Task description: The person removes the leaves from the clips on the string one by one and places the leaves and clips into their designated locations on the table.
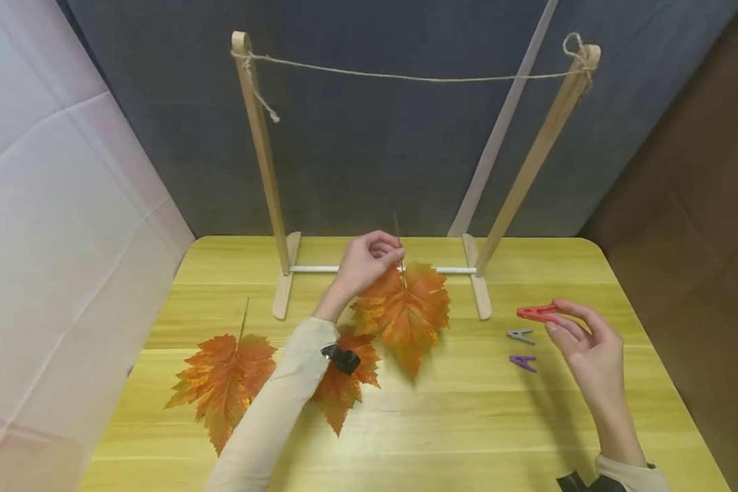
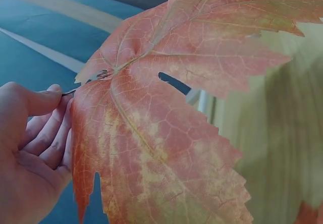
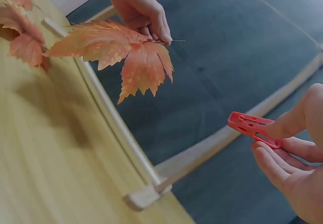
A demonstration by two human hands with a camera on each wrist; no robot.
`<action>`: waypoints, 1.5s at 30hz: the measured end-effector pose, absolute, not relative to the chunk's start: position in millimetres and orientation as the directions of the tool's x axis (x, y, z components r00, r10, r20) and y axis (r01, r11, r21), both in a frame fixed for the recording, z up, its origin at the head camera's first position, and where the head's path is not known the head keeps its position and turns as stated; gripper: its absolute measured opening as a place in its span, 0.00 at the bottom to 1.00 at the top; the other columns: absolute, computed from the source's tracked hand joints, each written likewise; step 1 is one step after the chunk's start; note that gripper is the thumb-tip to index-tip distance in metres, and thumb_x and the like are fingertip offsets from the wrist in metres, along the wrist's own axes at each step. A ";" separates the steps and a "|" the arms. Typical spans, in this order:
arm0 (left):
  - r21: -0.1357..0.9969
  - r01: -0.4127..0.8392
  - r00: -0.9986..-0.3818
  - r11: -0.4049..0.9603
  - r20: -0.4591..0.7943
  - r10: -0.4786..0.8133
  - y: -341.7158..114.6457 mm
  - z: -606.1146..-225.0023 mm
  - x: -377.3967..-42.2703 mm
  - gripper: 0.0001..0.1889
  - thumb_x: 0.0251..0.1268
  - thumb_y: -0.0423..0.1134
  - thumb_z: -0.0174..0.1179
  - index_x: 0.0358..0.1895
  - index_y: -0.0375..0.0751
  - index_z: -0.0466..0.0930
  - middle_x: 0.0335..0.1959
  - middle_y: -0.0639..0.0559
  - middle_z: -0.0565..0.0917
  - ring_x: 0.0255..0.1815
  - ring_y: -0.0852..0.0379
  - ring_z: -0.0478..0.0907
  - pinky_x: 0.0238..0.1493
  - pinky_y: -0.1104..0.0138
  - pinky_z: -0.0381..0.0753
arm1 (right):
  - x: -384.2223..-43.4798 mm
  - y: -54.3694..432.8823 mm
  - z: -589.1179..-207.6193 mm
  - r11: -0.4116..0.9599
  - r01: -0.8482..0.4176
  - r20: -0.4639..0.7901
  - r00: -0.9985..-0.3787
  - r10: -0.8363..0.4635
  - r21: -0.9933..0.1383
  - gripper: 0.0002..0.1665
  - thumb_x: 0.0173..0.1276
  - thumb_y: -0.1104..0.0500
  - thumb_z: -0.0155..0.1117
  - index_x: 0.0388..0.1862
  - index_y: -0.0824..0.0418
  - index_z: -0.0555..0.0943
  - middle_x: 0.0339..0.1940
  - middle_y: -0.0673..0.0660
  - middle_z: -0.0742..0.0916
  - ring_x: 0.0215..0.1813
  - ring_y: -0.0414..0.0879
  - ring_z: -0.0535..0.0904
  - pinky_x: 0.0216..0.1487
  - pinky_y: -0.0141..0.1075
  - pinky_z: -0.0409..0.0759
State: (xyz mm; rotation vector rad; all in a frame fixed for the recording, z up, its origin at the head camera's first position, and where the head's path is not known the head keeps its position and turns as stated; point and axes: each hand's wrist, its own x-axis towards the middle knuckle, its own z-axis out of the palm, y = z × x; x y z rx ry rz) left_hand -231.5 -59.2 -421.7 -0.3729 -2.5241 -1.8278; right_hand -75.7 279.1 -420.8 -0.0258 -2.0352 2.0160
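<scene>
My left hand (image 1: 369, 263) pinches the thin stem of an orange maple leaf (image 1: 411, 311), which hangs above the table in front of the wooden stand. In the left wrist view this leaf (image 2: 151, 113) fills most of the picture, its stem between thumb and fingers. Over on the right, my right hand (image 1: 593, 352) holds a red clothespin (image 1: 536, 313) between thumb and fingertips. The right wrist view shows the red clothespin (image 3: 252, 128) well apart from the leaf. A grey clothespin (image 1: 520, 335) and a purple clothespin (image 1: 523, 363) lie on the table beside that hand.
Two more maple leaves lie on the table: one leaf (image 1: 224, 383) at the left, another leaf (image 1: 344, 383) partly behind my left forearm. A string (image 1: 406, 76) spans the tops of two wooden posts (image 1: 261, 150), joined below by a white rod (image 1: 313, 268).
</scene>
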 end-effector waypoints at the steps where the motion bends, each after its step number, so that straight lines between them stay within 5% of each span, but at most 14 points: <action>1: 0.937 0.186 -0.972 0.297 0.132 0.193 -56.8 -424.2 -231.8 0.08 0.66 0.38 0.69 0.42 0.37 0.84 0.36 0.44 0.89 0.37 0.54 0.87 0.38 0.71 0.83 | -73.2 281.6 -423.9 0.023 -0.171 0.172 -0.965 0.199 -0.985 0.22 0.67 0.76 0.64 0.60 0.75 0.77 0.54 0.49 0.85 0.49 0.35 0.88 0.49 0.25 0.83; 22: 0.955 0.046 -0.966 0.293 -0.033 0.257 -12.3 -488.0 -220.5 0.08 0.68 0.39 0.67 0.43 0.38 0.85 0.36 0.46 0.88 0.36 0.56 0.84 0.39 0.67 0.83 | -27.5 307.4 -490.3 0.013 0.005 -0.003 -0.985 0.175 -1.000 0.27 0.61 0.80 0.66 0.61 0.75 0.77 0.45 0.46 0.91 0.47 0.36 0.88 0.50 0.26 0.83; 31: 0.946 0.015 -0.961 0.325 -0.076 0.266 2.5 -508.2 -218.8 0.08 0.67 0.38 0.67 0.43 0.36 0.85 0.36 0.44 0.89 0.35 0.58 0.83 0.37 0.70 0.82 | -17.2 308.0 -516.3 0.079 0.100 -0.090 -0.987 0.131 -0.992 0.29 0.64 0.73 0.69 0.63 0.77 0.73 0.47 0.46 0.91 0.49 0.35 0.88 0.53 0.26 0.82; 45: 0.903 0.023 -0.973 0.430 -0.078 0.217 28.0 -525.7 -210.3 0.08 0.68 0.39 0.67 0.40 0.37 0.86 0.32 0.45 0.88 0.30 0.59 0.82 0.31 0.71 0.80 | -14.3 308.2 -547.6 0.142 0.173 -0.137 -0.962 0.235 -0.975 0.31 0.60 0.76 0.70 0.62 0.80 0.73 0.42 0.43 0.91 0.44 0.33 0.87 0.49 0.25 0.83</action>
